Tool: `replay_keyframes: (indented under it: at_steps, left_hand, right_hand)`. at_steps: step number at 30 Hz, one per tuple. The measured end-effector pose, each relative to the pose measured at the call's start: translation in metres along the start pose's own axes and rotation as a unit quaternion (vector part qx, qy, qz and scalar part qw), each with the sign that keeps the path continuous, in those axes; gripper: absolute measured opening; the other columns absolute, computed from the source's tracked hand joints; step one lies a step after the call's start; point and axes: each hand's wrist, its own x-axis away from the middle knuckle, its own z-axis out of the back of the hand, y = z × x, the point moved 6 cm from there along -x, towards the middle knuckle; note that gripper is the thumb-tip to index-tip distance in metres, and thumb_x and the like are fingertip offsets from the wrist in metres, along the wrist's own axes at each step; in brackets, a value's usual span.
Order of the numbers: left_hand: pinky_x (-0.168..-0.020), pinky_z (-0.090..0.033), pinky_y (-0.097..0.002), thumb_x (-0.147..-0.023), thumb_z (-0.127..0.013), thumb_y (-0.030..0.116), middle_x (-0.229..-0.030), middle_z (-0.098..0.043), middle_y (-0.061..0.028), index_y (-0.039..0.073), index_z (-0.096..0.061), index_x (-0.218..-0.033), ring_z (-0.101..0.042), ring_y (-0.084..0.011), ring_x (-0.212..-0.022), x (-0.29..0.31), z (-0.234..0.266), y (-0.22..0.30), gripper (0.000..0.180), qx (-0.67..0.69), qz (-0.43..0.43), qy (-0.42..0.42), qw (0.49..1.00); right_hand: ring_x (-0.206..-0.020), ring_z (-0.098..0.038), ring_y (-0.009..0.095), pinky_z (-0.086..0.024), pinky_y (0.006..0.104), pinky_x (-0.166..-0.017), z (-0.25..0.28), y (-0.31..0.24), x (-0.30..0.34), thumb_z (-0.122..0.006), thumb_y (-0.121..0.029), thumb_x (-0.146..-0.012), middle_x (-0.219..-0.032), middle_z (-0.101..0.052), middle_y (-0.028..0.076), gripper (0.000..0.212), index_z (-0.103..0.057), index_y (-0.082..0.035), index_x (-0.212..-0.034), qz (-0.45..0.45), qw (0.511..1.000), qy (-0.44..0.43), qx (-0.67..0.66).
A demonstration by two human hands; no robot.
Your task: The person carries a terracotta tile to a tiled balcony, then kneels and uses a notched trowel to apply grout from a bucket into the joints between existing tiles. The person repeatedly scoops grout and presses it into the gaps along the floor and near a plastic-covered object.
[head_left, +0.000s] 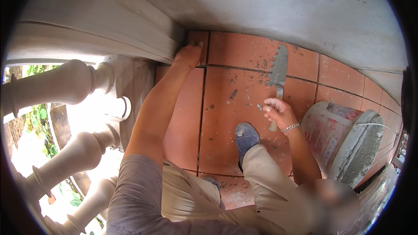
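My left hand (189, 55) presses with bent fingers on a small terracotta tile (198, 39) in the corner by the wall; its fingertips are partly hidden. Loosely curled, my right hand (280, 112) is over the handle of a notched trowel (278, 67), whose grey, mortar-coated blade points away from me. The handle's end shows below the thumb; whether the fingers grip it is unclear. A tiny pale bit (260, 107) sits at the right fingertips. Beneath both hands spreads a floor of large terracotta tiles (235, 135) with dark joints and grey mortar spots.
To my right a tilted bucket (324, 130) has grey mortar in its mouth. A pale wall (278, 8) bounds the far side, with a ledge (100, 30) at the far left. Balusters (74, 82) line the left. My shoe (247, 137) stands on the tiles.
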Motion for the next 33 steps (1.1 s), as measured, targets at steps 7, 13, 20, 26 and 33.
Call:
replay_keyframes:
  at_steps: [7,13,20,26,33]
  left_hand:
    - [-0.097,-0.055,-0.0451,-0.076,-0.081,0.013,-0.143,-0.047,-0.0218,0.010,-0.041,-0.147,-0.061,-0.0378,-0.118,0.000,-0.004,-0.001,0.082,0.000,-0.003,0.008,1.000]
    - [-0.098,-0.054,-0.0451,-0.076,-0.081,0.012,-0.145,-0.046,-0.0223,0.008,-0.039,-0.148,-0.060,-0.0380,-0.120,0.002,-0.005,-0.002,0.083,0.017,0.001,0.009,1.000]
    - [-0.098,-0.054,-0.0448,-0.084,-0.071,0.009,-0.141,-0.051,-0.0232,0.006,-0.041,-0.147,-0.061,-0.0385,-0.118,0.004,0.001,0.000,0.070,0.014,-0.008,0.013,1.000]
    - [-0.094,-0.053,-0.0476,-0.093,-0.044,0.000,-0.119,-0.065,-0.0263,0.003,-0.049,-0.141,-0.064,-0.0404,-0.111,0.005,0.014,-0.011,0.049,0.106,0.021,-0.012,0.994]
    - [-0.090,-0.054,-0.0502,-0.092,-0.055,0.006,-0.113,-0.068,-0.0246,0.001,-0.057,-0.124,-0.066,-0.0405,-0.107,-0.013,0.013,-0.005,0.033,0.050,-0.005,0.011,0.999]
  right_hand:
    - [-0.084,-0.064,0.010,-0.051,0.0254,-0.072,-0.003,0.002,-0.001,-0.064,-0.020,-0.098,-0.104,-0.068,0.003,0.032,-0.060,-0.003,-0.125,0.001,1.000,-0.009,0.010]
    - [-0.084,-0.063,0.011,-0.051,0.0258,-0.072,-0.004,0.004,-0.002,-0.066,-0.020,-0.096,-0.105,-0.067,0.004,0.033,-0.062,-0.001,-0.123,-0.004,1.000,-0.010,0.004]
    - [-0.085,-0.063,0.010,-0.051,0.0253,-0.073,-0.006,0.006,-0.002,-0.063,-0.021,-0.098,-0.104,-0.068,0.002,0.031,-0.060,-0.003,-0.123,0.004,1.000,-0.019,0.015]
    - [-0.087,-0.065,0.012,-0.053,0.0269,-0.073,-0.005,0.011,-0.003,-0.066,-0.018,-0.096,-0.107,-0.068,0.006,0.035,-0.061,0.000,-0.125,-0.002,1.000,-0.019,0.008]
    - [-0.087,-0.065,0.012,-0.052,0.0264,-0.073,-0.008,0.009,-0.003,-0.065,-0.019,-0.096,-0.107,-0.068,0.005,0.034,-0.061,0.000,-0.124,-0.001,1.000,-0.022,0.022]
